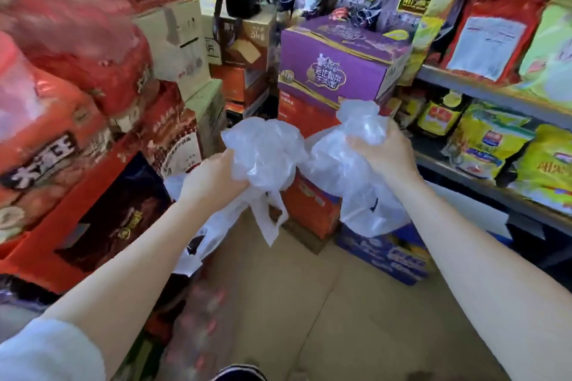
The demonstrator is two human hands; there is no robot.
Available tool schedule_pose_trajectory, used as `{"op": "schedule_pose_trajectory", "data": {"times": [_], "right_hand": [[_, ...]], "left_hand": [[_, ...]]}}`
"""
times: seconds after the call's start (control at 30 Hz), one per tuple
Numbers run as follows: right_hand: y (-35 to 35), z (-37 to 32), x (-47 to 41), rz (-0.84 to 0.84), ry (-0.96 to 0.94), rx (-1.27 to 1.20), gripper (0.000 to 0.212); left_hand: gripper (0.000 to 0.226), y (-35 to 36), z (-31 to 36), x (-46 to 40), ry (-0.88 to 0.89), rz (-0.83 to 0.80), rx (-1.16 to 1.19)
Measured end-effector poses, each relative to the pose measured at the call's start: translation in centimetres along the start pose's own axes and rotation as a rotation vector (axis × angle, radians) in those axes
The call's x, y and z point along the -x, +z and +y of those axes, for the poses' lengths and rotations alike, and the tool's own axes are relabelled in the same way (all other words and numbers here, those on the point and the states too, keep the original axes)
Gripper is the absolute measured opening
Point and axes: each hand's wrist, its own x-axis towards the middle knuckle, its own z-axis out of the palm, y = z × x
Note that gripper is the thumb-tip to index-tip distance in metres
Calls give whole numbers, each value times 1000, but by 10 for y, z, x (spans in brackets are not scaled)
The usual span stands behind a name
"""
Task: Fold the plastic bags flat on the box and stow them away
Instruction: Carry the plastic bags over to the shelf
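Note:
My left hand grips a crumpled clear plastic bag, whose handles and tail hang down below the fist. My right hand grips a second bunched clear plastic bag that droops toward the lower right. Both bags are held in the air, side by side and almost touching. Below them lies the flat brown top of a cardboard box, with nothing on it where I can see.
Stacked red cartons crowd the left side. A purple carton sits on orange boxes straight ahead, with a blue box at the cardboard's far right. Metal shelves with packaged snacks line the right.

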Motion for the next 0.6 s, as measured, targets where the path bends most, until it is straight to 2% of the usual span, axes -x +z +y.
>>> {"op": "schedule_pose_trajectory", "data": {"times": [0.07, 0.13, 0.23, 0.3, 0.4, 0.5, 0.6], "right_hand": [[5, -18, -53, 22, -41, 10, 60], [13, -31, -103, 39, -79, -3, 58], [33, -40, -177, 62, -160, 12, 49], [51, -47, -222, 68, -191, 19, 50], [78, -61, -294, 77, -140, -8, 59], [96, -80, -366, 86, -132, -20, 54], [103, -89, -433, 96, -132, -3, 50]], "left_hand": [[38, -11, -5, -52, -52, 52, 68], [42, -12, -14, -105, -15, 149, 162], [41, -16, -20, -180, -28, 212, 245], [52, -18, -26, -237, -22, 270, 277], [64, -22, -34, -320, 6, 244, 298], [74, -33, -36, -405, 44, 271, 260], [78, -41, -32, -488, 178, 283, 214]]}}
